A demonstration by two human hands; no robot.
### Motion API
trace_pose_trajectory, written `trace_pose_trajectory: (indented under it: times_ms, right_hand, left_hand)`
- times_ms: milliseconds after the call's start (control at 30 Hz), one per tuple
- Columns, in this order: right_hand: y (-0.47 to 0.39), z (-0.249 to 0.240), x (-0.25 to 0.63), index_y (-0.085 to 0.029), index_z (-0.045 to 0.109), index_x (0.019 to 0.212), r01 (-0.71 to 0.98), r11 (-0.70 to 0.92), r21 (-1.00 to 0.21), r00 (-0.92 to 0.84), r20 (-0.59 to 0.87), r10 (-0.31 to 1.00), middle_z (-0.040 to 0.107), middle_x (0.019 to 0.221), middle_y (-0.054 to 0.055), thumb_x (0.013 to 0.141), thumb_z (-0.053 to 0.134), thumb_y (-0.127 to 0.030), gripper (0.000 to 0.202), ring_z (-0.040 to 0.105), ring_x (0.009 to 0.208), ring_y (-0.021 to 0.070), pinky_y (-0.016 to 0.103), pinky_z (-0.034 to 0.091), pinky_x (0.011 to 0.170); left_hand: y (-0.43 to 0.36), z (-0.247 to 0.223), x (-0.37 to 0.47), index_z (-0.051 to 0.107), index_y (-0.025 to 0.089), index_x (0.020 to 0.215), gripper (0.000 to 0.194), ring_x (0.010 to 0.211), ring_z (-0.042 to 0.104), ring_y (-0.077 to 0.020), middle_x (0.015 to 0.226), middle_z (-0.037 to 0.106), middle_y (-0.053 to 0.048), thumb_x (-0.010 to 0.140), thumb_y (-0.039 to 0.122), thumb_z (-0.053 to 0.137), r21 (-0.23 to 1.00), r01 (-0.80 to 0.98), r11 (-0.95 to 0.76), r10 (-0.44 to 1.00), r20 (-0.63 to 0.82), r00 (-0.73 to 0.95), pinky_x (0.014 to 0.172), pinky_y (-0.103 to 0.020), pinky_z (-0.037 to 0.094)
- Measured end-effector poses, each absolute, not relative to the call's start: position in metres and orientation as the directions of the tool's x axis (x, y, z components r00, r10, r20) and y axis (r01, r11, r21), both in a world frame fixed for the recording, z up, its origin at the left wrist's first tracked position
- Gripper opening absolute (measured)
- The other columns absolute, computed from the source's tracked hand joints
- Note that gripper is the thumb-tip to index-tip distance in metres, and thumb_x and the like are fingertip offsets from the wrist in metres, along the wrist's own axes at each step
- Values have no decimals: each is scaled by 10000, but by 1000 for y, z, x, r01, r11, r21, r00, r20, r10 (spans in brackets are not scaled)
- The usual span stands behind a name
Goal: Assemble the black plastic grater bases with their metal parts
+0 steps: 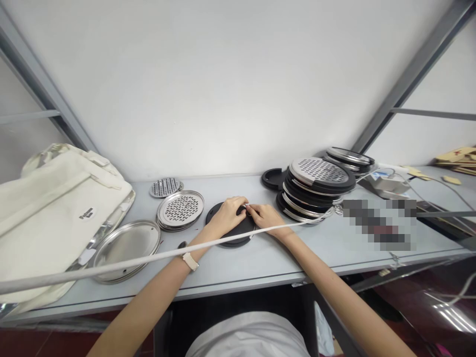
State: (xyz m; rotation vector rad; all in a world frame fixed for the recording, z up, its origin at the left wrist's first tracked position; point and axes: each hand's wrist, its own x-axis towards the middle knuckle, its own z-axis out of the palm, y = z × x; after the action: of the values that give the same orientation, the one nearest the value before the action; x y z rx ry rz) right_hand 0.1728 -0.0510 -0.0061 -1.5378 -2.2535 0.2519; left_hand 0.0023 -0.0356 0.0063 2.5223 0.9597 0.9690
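Observation:
A round black disc lies flat on the grey table, and both hands are over it. My left hand reaches across its upper part with fingers closed near the rim. Meeting it at the fingertips, my right hand has thumb and forefinger pinched together at the disc's right edge. Something small and pale may be between the fingertips, but I cannot make out what. A thin, light strip shows at the disc's right edge. The hands hide part of the disc.
Perforated metal grater plates and plain round metal plates lie on the left, beside cream cloth bags. A tall stack of black and metal discs stands right. A white cord crosses the view before my forearms.

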Motion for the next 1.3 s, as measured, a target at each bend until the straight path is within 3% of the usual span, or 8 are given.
trace_pose_trajectory:
  times_ms: [667, 1067, 1300]
  right_hand:
    - [-50, -12, 175, -180, 668, 956, 783, 381, -492, -309, 224, 924, 717, 883, 76, 966, 301, -383, 419, 645, 781, 193, 245, 376, 648]
    - [-52, -9, 176, -181, 648, 822, 808, 395, -437, -341, 200, 919, 699, 762, 60, 969, 291, -367, 428, 624, 698, 181, 242, 340, 614]
    - [-52, -11, 177, -188, 638, 865, 857, 363, -367, -317, 180, 931, 707, 807, 85, 972, 290, -377, 410, 642, 750, 195, 245, 322, 610]
  left_hand:
    - [-35, 5, 1, 608, 174, 992, 210, 903, 615, -177, 972, 666, -49, 800, 125, 540, 536, 449, -715, 695, 484, 531, 849, -312, 478]
    - [-41, 8, 0, 527, 182, 1111, 281, 1016, 569, -193, 1076, 605, -68, 848, 100, 470, 417, 491, -765, 644, 487, 590, 906, -345, 454]
    - [-44, 7, 1, 519, 173, 1100, 260, 971, 566, -182, 1041, 597, -63, 871, 90, 431, 347, 509, -788, 615, 490, 618, 895, -325, 447]
